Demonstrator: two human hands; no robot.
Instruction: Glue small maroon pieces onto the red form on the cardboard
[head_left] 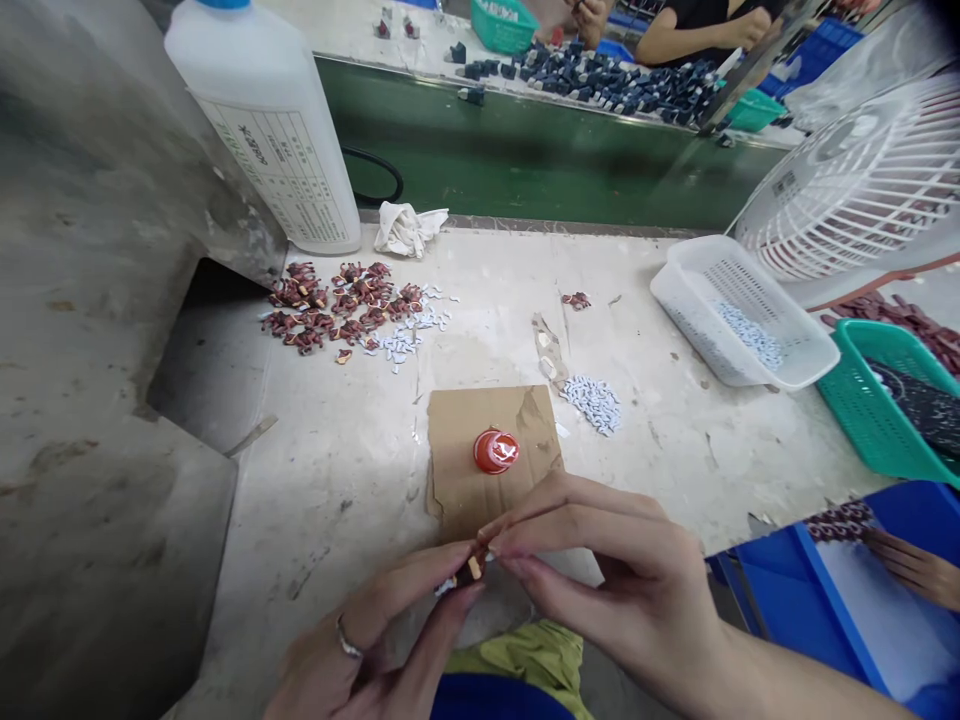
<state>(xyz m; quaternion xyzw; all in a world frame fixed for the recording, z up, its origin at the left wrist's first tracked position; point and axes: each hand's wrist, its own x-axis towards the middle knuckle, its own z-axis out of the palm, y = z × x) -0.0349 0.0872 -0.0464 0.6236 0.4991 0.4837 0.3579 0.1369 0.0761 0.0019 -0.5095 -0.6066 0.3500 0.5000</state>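
My left hand (382, 630), with a ring on one finger, pinches a small brown plastic figure (474, 568) with a tan patch. A pale bit shows at the figure's left side. My right hand (607, 560) has its thumb and fingertips closed at the figure's right end, where a small whitish edge shows; what they grip is mostly hidden. Just beyond the hands, a small red container (496, 452) with a shiny top stands on a piece of cardboard (457, 410). A pile of small pale-blue curved pieces (592, 403) lies to the right of the cardboard.
Brown figures (345, 300) and loose pale pieces (401, 345) lie at left, near a large white bottle (277, 150) and crumpled cloth (407, 230). At right stand a white basket (675, 290), green basket (862, 400) and fan (862, 180). Another person's hand (915, 568) is beside a blue tray (817, 590).
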